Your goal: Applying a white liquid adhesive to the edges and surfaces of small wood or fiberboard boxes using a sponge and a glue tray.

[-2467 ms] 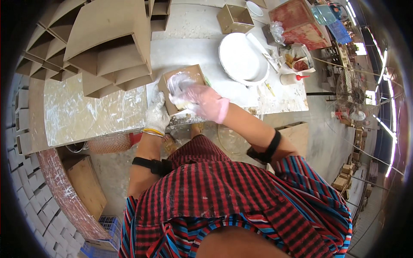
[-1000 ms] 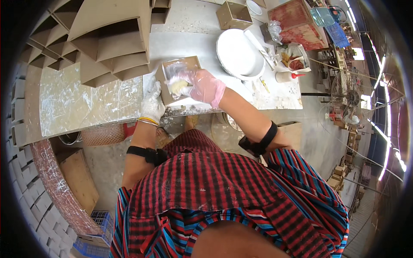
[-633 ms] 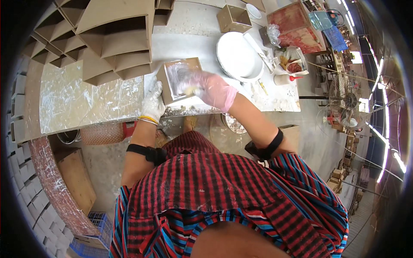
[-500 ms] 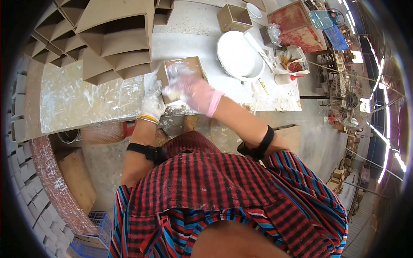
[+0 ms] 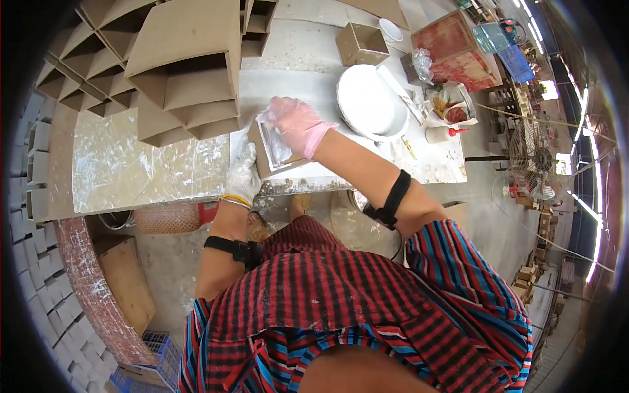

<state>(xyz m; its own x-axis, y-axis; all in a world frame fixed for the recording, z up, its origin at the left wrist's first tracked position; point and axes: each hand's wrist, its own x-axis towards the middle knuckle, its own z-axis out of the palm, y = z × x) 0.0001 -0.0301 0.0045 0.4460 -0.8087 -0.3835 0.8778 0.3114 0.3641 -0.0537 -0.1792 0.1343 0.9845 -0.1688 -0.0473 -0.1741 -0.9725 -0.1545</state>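
Note:
A small brown cardboard box (image 5: 286, 168) lies on the bench before me, white wet coating smeared over its upper face. Along its left side my left hand (image 5: 242, 175), in a white knit glove, is closed, holding it steady. My right hand (image 5: 296, 124), in a pink glove, is over the far part of the box's face. Its fingers are curled, and whatever they grip is hidden beneath them. To the right stands a round white tub (image 5: 373, 101) of white liquid, a flat pale stick (image 5: 395, 85) resting across its rim.
Stacked open brown boxes (image 5: 187, 85) rise at the left. Farther back sits another open box (image 5: 362, 44). A red-tipped squeeze bottle (image 5: 440, 134), a bag (image 5: 455, 105) and a red-stained crate (image 5: 452, 49) stand on the right. A fan (image 5: 531, 154) is beyond the bench.
My right hand has moved from the box's near part toward its far edge. The white coating shows more plainly. My left hand keeps its place at the box's side.

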